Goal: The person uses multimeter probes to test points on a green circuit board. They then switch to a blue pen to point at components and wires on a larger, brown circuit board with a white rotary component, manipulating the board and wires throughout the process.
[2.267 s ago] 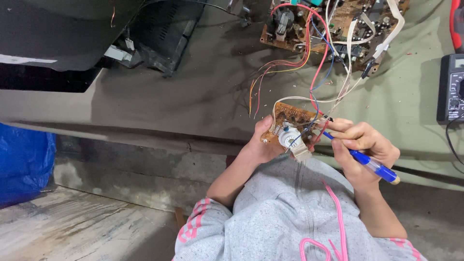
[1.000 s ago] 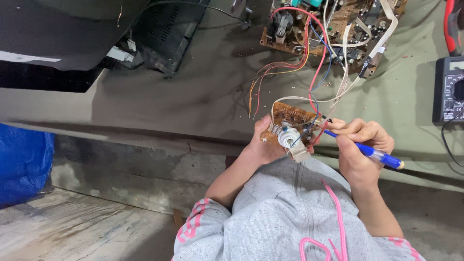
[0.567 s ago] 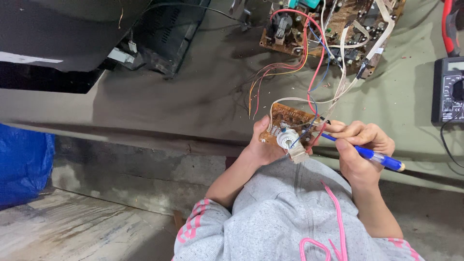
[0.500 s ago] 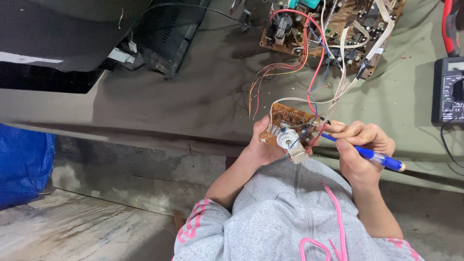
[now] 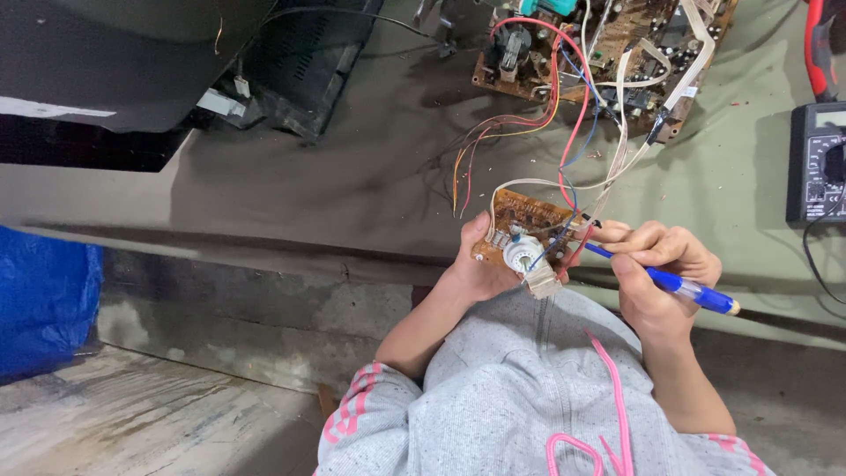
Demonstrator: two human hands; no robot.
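My left hand (image 5: 476,269) grips a small brown circuit board (image 5: 529,219) that carries a round white socket (image 5: 523,256), holding it just above my lap. My right hand (image 5: 656,273) holds a blue pen-like tool (image 5: 679,286), its tip pointed at the right edge of the small board. A bundle of red, white, blue and orange wires (image 5: 564,123) runs from the small board up to a larger brown circuit board (image 5: 599,44) lying on the bench.
A black multimeter (image 5: 815,163) sits at the right edge of the green-grey bench (image 5: 370,167). A black casing (image 5: 115,62) and a vented black panel (image 5: 308,57) lie at the top left. A blue bag (image 5: 40,304) rests on the floor at left.
The small board and both hands have held nearly still; the pen tip has stayed at the board's right edge with only slight shifts.
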